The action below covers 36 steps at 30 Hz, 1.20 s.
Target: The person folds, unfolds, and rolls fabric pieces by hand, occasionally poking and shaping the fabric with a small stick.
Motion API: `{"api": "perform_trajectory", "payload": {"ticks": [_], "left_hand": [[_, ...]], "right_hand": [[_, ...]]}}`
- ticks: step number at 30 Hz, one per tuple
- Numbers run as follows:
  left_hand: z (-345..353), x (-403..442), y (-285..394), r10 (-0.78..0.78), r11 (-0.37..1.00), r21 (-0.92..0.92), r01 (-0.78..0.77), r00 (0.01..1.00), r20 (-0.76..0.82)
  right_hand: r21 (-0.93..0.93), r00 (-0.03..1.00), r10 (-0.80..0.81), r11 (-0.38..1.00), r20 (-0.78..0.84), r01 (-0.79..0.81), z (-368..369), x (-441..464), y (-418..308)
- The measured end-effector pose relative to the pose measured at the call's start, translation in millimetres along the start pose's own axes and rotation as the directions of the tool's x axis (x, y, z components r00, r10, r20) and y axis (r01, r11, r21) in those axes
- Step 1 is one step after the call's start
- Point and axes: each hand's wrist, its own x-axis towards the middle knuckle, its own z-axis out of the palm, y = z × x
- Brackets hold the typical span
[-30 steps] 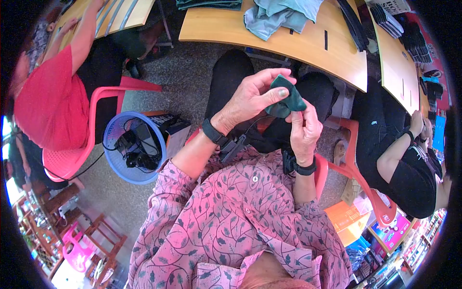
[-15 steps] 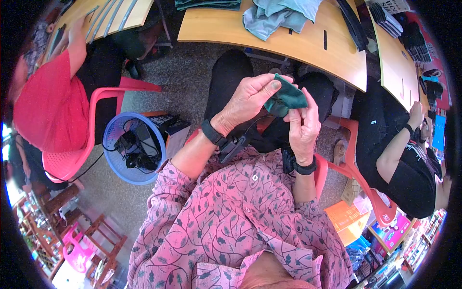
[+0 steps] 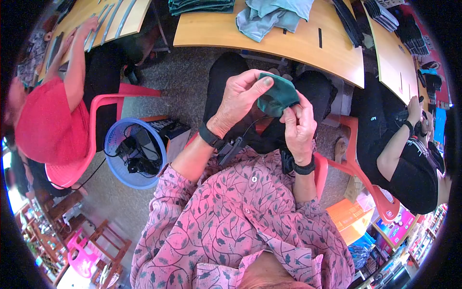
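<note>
A small piece of dark green fabric (image 3: pixel 278 96) is stretched between my two hands, above my lap and short of the table's near edge. My left hand (image 3: pixel 243 96) pinches its left edge, with the thumb lying on the cloth. Lower down at the right, my right hand (image 3: pixel 299 127) grips the other side between thumb and fingers. Part of the fabric is hidden behind my fingers. Each wrist wears a black band.
Ahead is a wooden table (image 3: pixel 216 36) bearing pale grey-green cloths (image 3: pixel 274 17) and a dark green folded stack (image 3: pixel 201 6). A blue basket (image 3: pixel 111 159) with black cables stands left on the floor. People sit on both sides, near red plastic chairs (image 3: pixel 98 103).
The green fabric is spread wider and shows more of its face. Both hands have shifted slightly left. The person at left has moved an arm along the grey strips.
</note>
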Motion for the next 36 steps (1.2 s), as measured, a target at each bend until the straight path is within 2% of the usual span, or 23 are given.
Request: {"api": "perform_trajectory", "payload": {"ticks": [2, 4, 5, 9, 11, 13, 16, 20, 22, 23, 25, 26, 27, 29, 36], "left_hand": [[-2, 1, -1, 0.019, 1.000, 0.005, -0.019, 0.999, -0.042], [-7, 4, -4, 0.087, 0.984, 0.163, -0.071, 0.991, -0.097], [-10, 5, -5, 0.089, 0.984, 0.163, -0.073, 0.992, -0.094], [-12, 5, -8, 0.051, 0.991, 0.128, -0.042, 0.996, -0.067], [-12, 5, -7, 0.051, 0.990, 0.133, -0.042, 0.997, -0.064], [-15, 6, -5, -0.040, 0.992, 0.122, 0.039, 0.999, 0.002], [-19, 8, -5, -0.059, 0.996, 0.070, 0.059, 0.998, 0.003], [-13, 10, 6, 0.033, 0.999, -0.026, -0.033, 0.999, -0.002], [-14, 11, 6, 0.250, 0.952, 0.173, -0.252, 0.968, 0.032], [-16, 10, 8, 0.249, 0.952, 0.178, -0.250, 0.968, 0.027], [-21, 9, 10, 0.272, 0.844, 0.436, -0.312, 0.950, 0.154], [-20, 10, 9, 0.320, 0.805, 0.477, -0.353, 0.935, 0.152], [-21, 9, 10, 0.321, 0.805, 0.478, -0.353, 0.935, 0.150], [-21, 7, 13, 0.147, 0.874, 0.453, -0.172, 0.985, 0.091], [-16, 5, 11, 0.061, 0.972, 0.222, -0.075, 0.996, 0.068]], "right_hand": [[-0.005, 1.000, 0.003, 1.000, -0.015, -0.003, -2, -1, 2], [-0.011, 1.000, 0.004, 1.000, -0.029, -0.005, -5, -1, 3], [0.004, 0.998, 0.004, 1.000, -0.064, -0.004, -7, 0, 3], [0.012, 0.988, 0.000, 1.000, -0.154, 0.001, -10, 1, 3], [0.014, 0.991, 0.003, 1.000, -0.133, -0.002, -12, -1, 5], [0.017, 0.994, 0.006, 1.000, -0.113, -0.004, -13, -1, 4], [0.003, 0.995, -0.002, 1.000, -0.099, 0.002, -12, -1, -1], [0.003, 0.998, -0.022, 1.000, -0.051, 0.022, -12, 1, -1], [0.000, 0.999, -0.034, 0.999, -0.031, 0.034, -10, 2, -3], [-0.018, 0.999, -0.039, 0.999, -0.008, 0.038, -9, 1, -4], [-0.032, 0.999, -0.045, 0.998, 0.019, 0.045, -7, 1, -4], [-0.038, 0.998, -0.055, 0.998, 0.038, 0.057, -7, 0, -3], [-0.045, 0.996, -0.066, 0.997, 0.055, 0.069, -8, 1, -3], [-0.033, 0.997, -0.061, 0.997, 0.047, 0.063, -7, 1, -3], [0.032, 0.999, -0.028, 0.999, 0.031, 0.027, -7, -1, -3]]}}
